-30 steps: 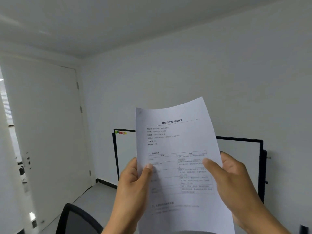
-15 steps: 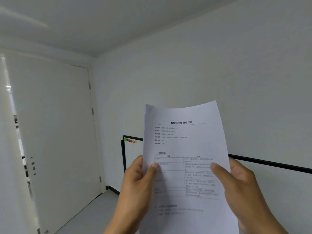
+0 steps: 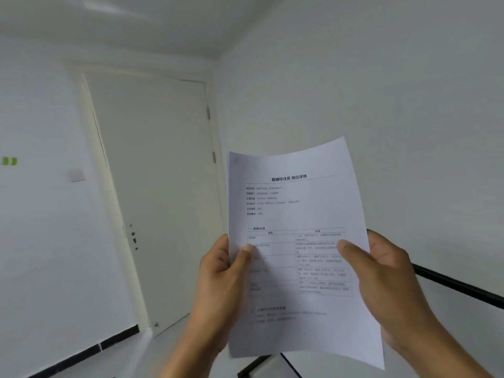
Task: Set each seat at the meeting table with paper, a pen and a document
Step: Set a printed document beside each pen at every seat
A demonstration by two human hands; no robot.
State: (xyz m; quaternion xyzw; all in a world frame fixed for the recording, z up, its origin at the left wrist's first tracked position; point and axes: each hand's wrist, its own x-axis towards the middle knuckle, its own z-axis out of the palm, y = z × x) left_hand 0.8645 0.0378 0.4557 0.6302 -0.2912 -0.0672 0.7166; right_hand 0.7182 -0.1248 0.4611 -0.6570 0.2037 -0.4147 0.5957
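Note:
A white printed document [image 3: 294, 211], a thin stack of sheets with a heading and a table, is held upright in front of me. My left hand [image 3: 221, 271] grips its left edge, thumb on the front of the page. My right hand [image 3: 381, 271] holds the right edge, thumb pressed on the table section. The sheets curve slightly at the top. The meeting table, the pens and the seats are out of view.
A closed white door [image 3: 158, 192] stands ahead at left, with a light switch [image 3: 77, 175] on the wall beside it. A black whiteboard frame [image 3: 458, 287] runs behind my right hand. Dark skirting [image 3: 90, 347] lines the wall's foot.
My view has swung to the left: the door now sits near the middle and most of the whiteboard has slid out of sight. Both hands keep the same hold on the document.

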